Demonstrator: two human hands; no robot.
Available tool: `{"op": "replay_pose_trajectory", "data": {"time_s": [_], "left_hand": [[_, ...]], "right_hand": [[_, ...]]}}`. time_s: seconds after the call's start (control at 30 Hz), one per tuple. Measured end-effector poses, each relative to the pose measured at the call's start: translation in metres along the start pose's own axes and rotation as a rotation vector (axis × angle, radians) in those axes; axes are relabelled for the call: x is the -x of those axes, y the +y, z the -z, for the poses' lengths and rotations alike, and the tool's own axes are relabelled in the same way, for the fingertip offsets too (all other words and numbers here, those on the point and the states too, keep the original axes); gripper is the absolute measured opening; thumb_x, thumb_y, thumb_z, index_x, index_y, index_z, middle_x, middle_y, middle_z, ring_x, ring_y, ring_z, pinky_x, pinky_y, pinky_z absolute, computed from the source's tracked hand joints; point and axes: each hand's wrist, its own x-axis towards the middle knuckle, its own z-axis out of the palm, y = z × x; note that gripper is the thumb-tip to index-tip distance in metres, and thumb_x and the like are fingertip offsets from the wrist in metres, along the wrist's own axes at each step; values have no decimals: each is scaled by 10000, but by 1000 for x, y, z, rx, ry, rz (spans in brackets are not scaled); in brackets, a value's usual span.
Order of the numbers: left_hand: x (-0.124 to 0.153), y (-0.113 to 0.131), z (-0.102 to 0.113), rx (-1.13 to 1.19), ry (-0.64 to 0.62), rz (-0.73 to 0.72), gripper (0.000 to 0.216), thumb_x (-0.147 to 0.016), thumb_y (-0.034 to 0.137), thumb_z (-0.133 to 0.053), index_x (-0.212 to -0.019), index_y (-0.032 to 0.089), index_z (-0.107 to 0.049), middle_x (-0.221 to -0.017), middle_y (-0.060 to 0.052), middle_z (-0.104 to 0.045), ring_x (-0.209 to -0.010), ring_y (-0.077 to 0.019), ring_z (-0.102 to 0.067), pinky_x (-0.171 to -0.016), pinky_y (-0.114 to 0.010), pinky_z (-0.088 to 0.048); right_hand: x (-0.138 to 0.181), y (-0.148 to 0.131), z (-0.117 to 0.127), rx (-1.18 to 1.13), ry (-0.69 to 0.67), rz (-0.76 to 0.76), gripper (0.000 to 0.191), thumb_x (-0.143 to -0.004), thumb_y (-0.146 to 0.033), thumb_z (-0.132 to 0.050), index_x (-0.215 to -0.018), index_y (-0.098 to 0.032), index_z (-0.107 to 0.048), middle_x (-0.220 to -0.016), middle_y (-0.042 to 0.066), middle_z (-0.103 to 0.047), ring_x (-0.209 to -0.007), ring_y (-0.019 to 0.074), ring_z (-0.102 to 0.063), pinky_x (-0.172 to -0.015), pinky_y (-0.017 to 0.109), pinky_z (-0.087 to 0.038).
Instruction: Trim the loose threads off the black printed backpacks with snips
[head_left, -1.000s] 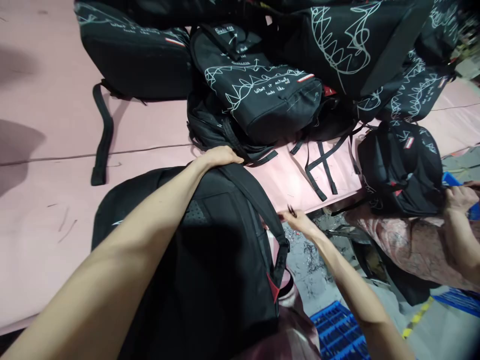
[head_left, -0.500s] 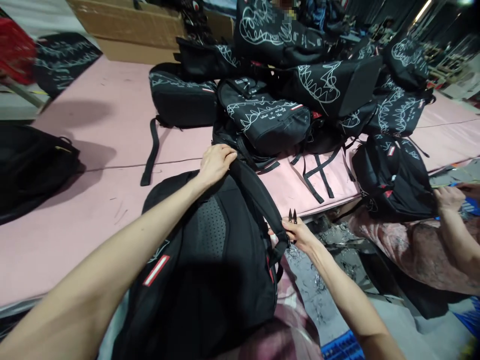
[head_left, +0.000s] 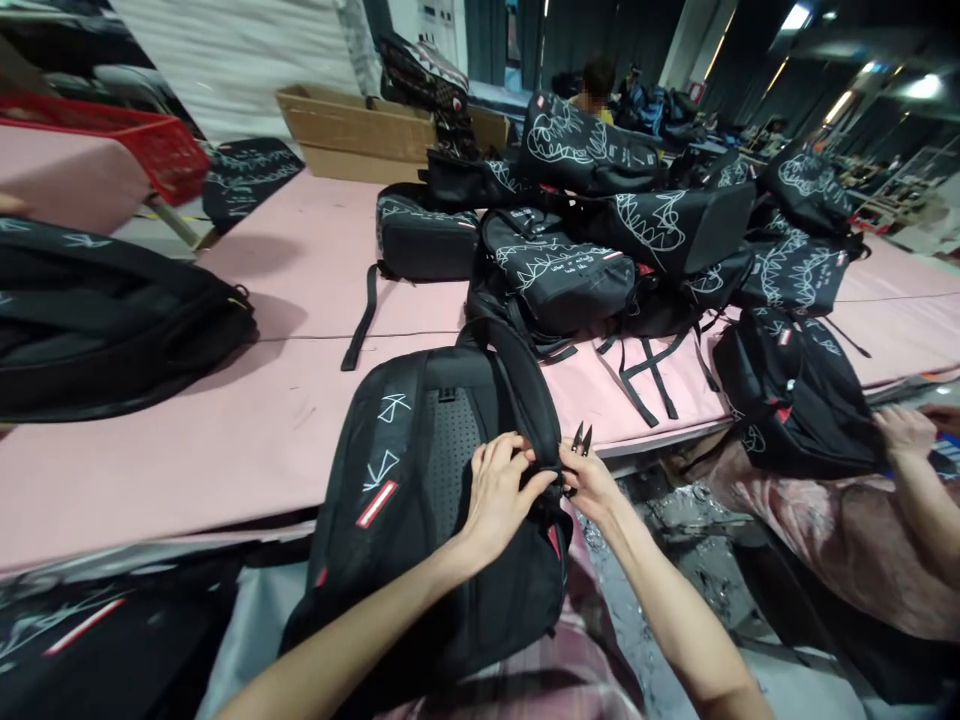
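A black backpack (head_left: 405, 590) leans against the table edge in front of me, its padded back panel facing up. My left hand (head_left: 499, 495) lies over that panel, fingers bent and thumb closing on the lower end of the shoulder strap (head_left: 536, 400). On the strap's outer side, my right hand (head_left: 592, 485) holds thread snips (head_left: 581, 440), blades pointing up. Its fingertips also pinch the strap near the left hand. What lies between the fingertips is hidden.
Printed black backpacks (head_left: 559, 270) are heaped on the pink table (head_left: 315, 400). Another bag (head_left: 112, 320) lies at left. A cardboard box (head_left: 360, 130) and red crate (head_left: 161, 150) stand behind. At right, a co-worker's hand (head_left: 904, 430) holds a backpack (head_left: 799, 390).
My left hand has moved from the top of the strap down to its lower end, beside my right hand. The view has tilted up, and the bag at left has shifted.
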Motion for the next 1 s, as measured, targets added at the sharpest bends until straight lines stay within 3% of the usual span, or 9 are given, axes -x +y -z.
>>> {"op": "replay_pose_trajectory", "data": {"time_s": [0.1, 0.23, 0.37, 0.53, 0.63, 0.73, 0.83, 0.93, 1.0], "left_hand": [[-3, 1, 1, -12, 37, -14, 148, -785, 315, -618, -812, 170, -617, -977, -62, -578, -1043, -241, -498, -932, -470, -366], [-4, 6, 4, -119, 95, -183, 115, -786, 259, -624, -827, 152, -612, -933, -63, -602, -1114, -263, -467, -1005, -555, -254], [-11, 8, 7, -288, 132, -291, 109, -802, 214, -597, -754, 117, -603, -841, -68, -605, -1068, -264, -502, -1002, -600, -240], [-18, -2, 14, -500, 96, -390, 137, -810, 110, -523, -734, 104, -637, -805, -81, -606, -1054, -285, -521, -986, -624, -273], [-14, -18, 24, -545, 21, -428, 156, -811, 120, -503, -796, 119, -658, -930, -103, -624, -1177, -324, -438, -1005, -664, -206], [-8, -48, 39, -643, -64, -312, 293, -803, 111, -483, -1056, 152, -624, -1260, -121, -519, -1290, -357, -290, -1008, -695, -144], [-1, -80, 58, -763, -113, -54, 488, -790, 82, -451, -1270, 166, -487, -1433, -114, -324, -1320, -404, -191, -980, -731, -124], [1, -105, 77, -820, -104, 144, 562, -805, 52, -385, -1354, 174, -382, -1469, -98, -241, -1308, -437, -192, -951, -724, -205], [-6, -118, 88, -851, -75, 224, 567, -823, 23, -321, -1374, 156, -346, -1470, -108, -229, -1278, -431, -274, -931, -648, -331]], "right_hand": [[1, 2, -1, -6, 44, 3, 298, -618, -355, -766, -658, -135, -570, -432, -95, -341, -358, 9, -129, -338, 176, -124], [0, 4, 3, -22, 88, 17, 323, -612, -343, -771, -617, -146, -515, -438, -104, -305, -365, 8, -154, -356, 156, -166], [-5, 5, 3, -38, 128, 16, 341, -611, -306, -777, -610, -161, -468, -447, -114, -266, -384, 14, -177, -386, 140, -213], [-14, 10, -5, -17, 157, -7, 404, -587, -314, -787, -585, -174, -408, -455, -120, -223, -381, 15, -151, -378, 149, -200], [-18, 14, -10, 2, 180, -3, 436, -573, -316, -795, -580, -180, -381, -470, -121, -211, -381, 13, -142, -371, 148, -181], [-17, 13, -10, 19, 197, 14, 500, -562, -313, -802, -564, -183, -319, -488, -124, -187, -380, 8, -118, -367, 145, -166], [-12, 9, -3, 128, 236, 48, 516, -586, -365, -782, -560, -189, -298, -484, -125, -171, -376, 13, -115, -369, 153, -179], [-7, 4, 12, 433, 265, 67, 472, -657, -462, -704, -548, -201, -326, -434, -117, -195, -354, 37, -174, -365, 178, -209], [-2, 1, 27, 802, 269, 84, 349, -701, -479, -640, -590, -196, -469, -428, -64, -375, -380, 83, -362, -395, 202, -304]]}}
